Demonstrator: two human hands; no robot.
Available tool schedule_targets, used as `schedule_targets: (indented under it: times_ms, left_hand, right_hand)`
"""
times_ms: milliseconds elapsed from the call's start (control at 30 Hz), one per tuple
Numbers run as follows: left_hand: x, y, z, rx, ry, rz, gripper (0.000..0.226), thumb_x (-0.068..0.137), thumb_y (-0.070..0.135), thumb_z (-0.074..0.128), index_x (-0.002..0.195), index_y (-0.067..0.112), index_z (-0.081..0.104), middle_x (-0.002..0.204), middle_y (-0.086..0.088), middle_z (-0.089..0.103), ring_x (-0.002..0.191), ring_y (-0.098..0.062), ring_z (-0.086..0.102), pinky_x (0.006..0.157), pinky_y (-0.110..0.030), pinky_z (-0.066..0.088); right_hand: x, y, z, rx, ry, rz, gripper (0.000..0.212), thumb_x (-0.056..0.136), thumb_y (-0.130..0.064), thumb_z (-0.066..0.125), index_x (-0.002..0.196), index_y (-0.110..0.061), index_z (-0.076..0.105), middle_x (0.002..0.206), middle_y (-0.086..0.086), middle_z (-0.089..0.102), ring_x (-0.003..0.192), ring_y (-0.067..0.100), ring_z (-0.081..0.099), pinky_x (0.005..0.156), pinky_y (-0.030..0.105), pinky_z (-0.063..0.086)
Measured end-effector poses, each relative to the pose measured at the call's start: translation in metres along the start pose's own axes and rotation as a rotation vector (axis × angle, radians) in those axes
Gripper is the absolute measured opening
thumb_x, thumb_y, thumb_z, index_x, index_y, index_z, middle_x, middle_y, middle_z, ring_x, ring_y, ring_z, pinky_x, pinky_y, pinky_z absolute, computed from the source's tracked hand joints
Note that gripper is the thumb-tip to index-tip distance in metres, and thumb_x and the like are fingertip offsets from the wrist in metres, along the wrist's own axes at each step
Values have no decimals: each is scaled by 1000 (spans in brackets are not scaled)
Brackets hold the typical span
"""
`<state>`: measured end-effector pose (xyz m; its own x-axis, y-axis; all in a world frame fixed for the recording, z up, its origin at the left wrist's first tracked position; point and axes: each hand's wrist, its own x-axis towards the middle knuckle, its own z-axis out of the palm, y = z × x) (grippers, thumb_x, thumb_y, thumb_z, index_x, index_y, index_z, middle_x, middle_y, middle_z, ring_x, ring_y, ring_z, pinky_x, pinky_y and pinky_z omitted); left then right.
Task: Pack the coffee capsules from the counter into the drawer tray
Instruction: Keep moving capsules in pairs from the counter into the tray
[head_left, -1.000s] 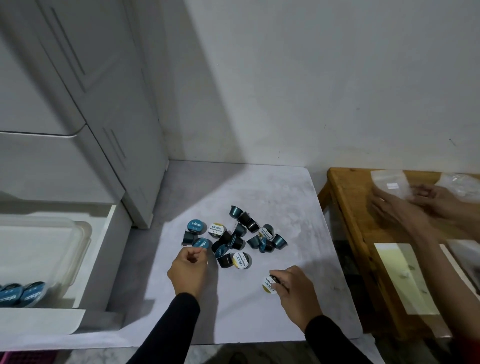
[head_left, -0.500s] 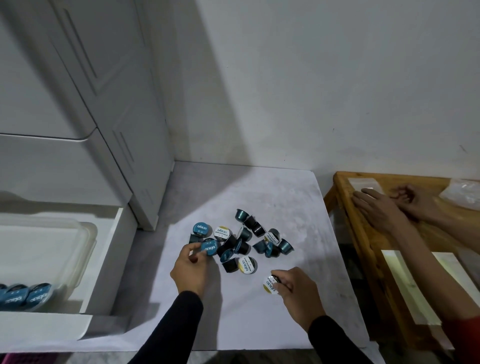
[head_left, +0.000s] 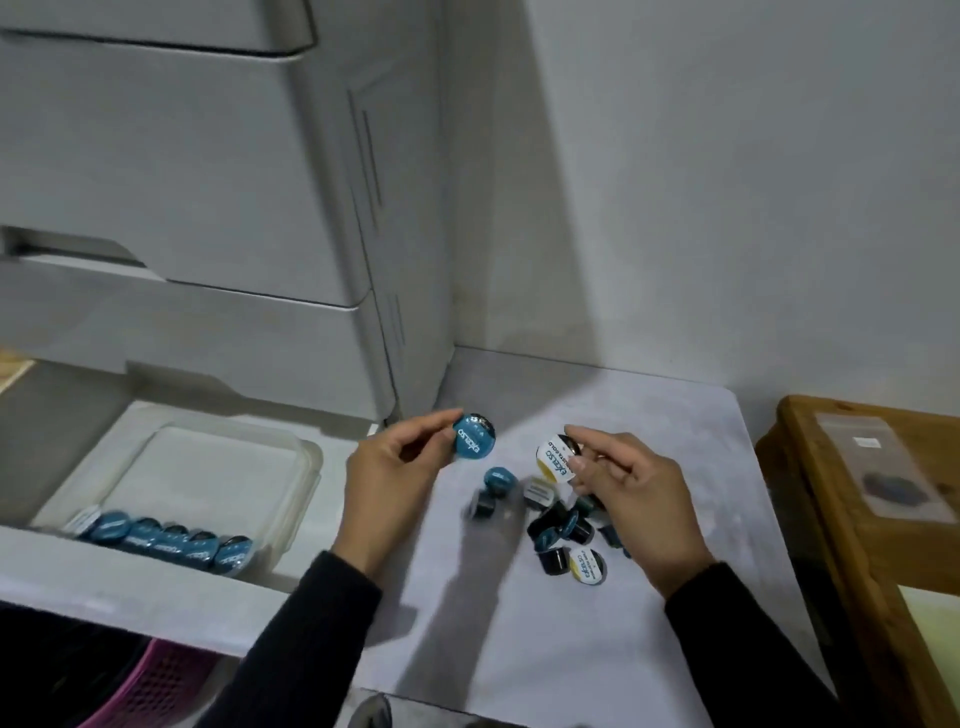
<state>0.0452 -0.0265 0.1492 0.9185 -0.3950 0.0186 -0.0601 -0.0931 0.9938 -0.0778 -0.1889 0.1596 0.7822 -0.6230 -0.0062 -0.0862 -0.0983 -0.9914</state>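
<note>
My left hand (head_left: 395, 467) pinches a blue-lidded capsule (head_left: 474, 435) lifted above the counter (head_left: 519, 623). A white-and-yellow-lidded capsule (head_left: 555, 458) is pinched in my right hand (head_left: 631, 486), also raised. Below and between my hands lies a loose pile of several dark capsules (head_left: 558, 525) on the counter. To the left, the open drawer holds a clear plastic tray (head_left: 223, 467) with a row of several blue-lidded capsules (head_left: 171, 540) along its near side.
White cabinet drawers (head_left: 208, 208) rise behind the open drawer. A wooden table (head_left: 831, 493) with a clear plastic bag (head_left: 872, 462) stands at the right. A pink basket (head_left: 150, 686) sits below the drawer front.
Both hands have lifted off the counter, each with a capsule. The view has swung left toward the drawer. The other person's hands at the wooden table are out of view.
</note>
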Motion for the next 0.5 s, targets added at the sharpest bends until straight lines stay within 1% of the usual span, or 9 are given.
schedule_targets:
  times_ms: [33, 133, 200, 267, 333, 400, 467, 500]
  left_hand:
    - [7, 10, -17, 37, -44, 32, 26, 84, 9, 64, 88, 33, 73, 79, 17, 74, 73, 4, 66, 71, -10, 50]
    - [29, 36, -71, 178, -212, 99, 26, 84, 7, 64, 88, 32, 74, 85, 14, 75, 79, -1, 68, 76, -14, 52]
    - [46, 45, -108, 294, -316, 121, 26, 84, 7, 64, 89, 31, 74, 86, 14, 75, 79, -1, 68, 77, -14, 52]
    - [63, 47, -147, 434, -422, 121, 27, 84, 6, 64, 88, 31, 74, 86, 14, 75, 78, -2, 68, 77, -14, 51]
    - [82, 41, -184, 592, -524, 116, 26, 85, 10, 65, 88, 34, 75, 88, 12, 75, 81, -7, 69, 80, -21, 54]
    - [100, 32, -218, 724, -609, 117, 26, 85, 13, 65, 88, 37, 74, 87, 15, 75, 83, -3, 69, 83, -25, 55]
    - [118, 22, -249, 788, -677, 122, 26, 85, 14, 64, 87, 38, 74, 83, 17, 74, 79, 2, 67, 80, -20, 54]
    - [126, 17, -264, 815, -713, 129, 25, 86, 14, 64, 88, 36, 74, 82, 16, 74, 77, 2, 67, 78, -17, 53]
  right_hand:
    - [1, -11, 11, 24, -36, -15, 29, 81, 7, 62, 100, -14, 68, 83, 9, 61, 59, 1, 60, 59, 9, 49]
    - [5, -35, 49, 50, -160, -56, 30, 82, 7, 61, 93, -19, 70, 78, 0, 67, 60, 1, 60, 60, 10, 49]
    - [10, -47, 80, 35, -248, -90, 30, 82, 8, 60, 87, -20, 71, 76, -4, 70, 61, 1, 61, 60, 12, 50]
    - [14, -55, 116, 8, -326, -125, 29, 81, 9, 60, 82, -17, 72, 77, 0, 71, 63, 3, 61, 61, 13, 50]
    - [18, -59, 152, -36, -382, -139, 30, 80, 10, 60, 79, -18, 72, 75, 3, 69, 63, 6, 60, 62, 14, 49]
    - [24, -59, 190, -99, -422, -135, 34, 80, 10, 60, 76, -22, 72, 68, -7, 68, 59, 3, 58, 62, 13, 47]
    - [31, -55, 228, -162, -436, -91, 36, 80, 6, 61, 72, -27, 72, 62, -12, 67, 58, 0, 57, 65, 16, 47]
    - [33, -52, 248, -183, -438, -63, 34, 80, 4, 61, 70, -27, 72, 63, -12, 67, 59, 1, 57, 66, 19, 48]
